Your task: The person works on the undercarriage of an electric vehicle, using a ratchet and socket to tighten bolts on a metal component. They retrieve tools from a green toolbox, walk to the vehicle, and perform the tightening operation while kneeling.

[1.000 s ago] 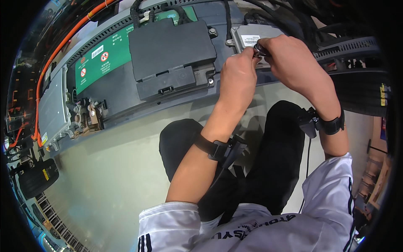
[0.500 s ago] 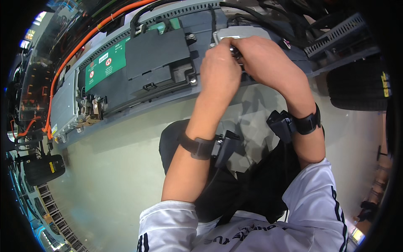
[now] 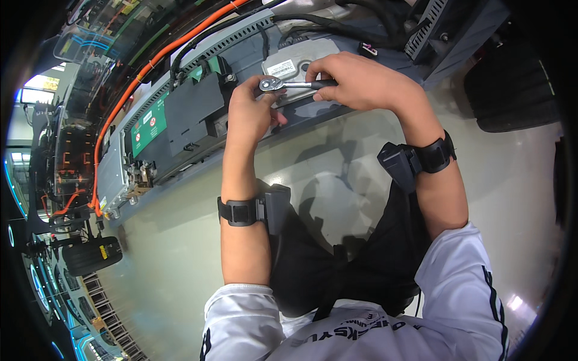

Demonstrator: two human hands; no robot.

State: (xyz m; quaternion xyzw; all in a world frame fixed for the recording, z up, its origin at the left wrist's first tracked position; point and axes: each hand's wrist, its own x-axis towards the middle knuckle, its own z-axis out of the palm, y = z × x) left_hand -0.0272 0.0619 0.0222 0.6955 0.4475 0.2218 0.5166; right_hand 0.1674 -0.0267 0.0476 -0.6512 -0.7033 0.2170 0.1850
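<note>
A ratchet wrench (image 3: 293, 85) with a chrome head and a dark grip lies level between my hands. My right hand (image 3: 358, 81) is closed on its grip, pinching it between thumb and fingers. At the other end, my left hand (image 3: 247, 114) holds the round ratchet head, thumb and forefinger around it and the other fingers curled below. Whether a socket is fitted underneath is hidden. Just behind the tool sits a flat silver metal unit (image 3: 322, 49) with a white label, partly covered by my right fingers.
Left of the unit are a black cover (image 3: 191, 108) and a green label panel (image 3: 149, 125). An orange cable (image 3: 158, 55) runs along the chassis. Black cables (image 3: 337, 25) pass behind the unit. Tyres (image 3: 512, 90) stand at right and lower left. Black straps with devices circle both forearms.
My hands, formerly close together in front of the silver unit, have drawn apart. The wrench now shows stretched between them, and more of the unit is uncovered. The whole view has shifted.
</note>
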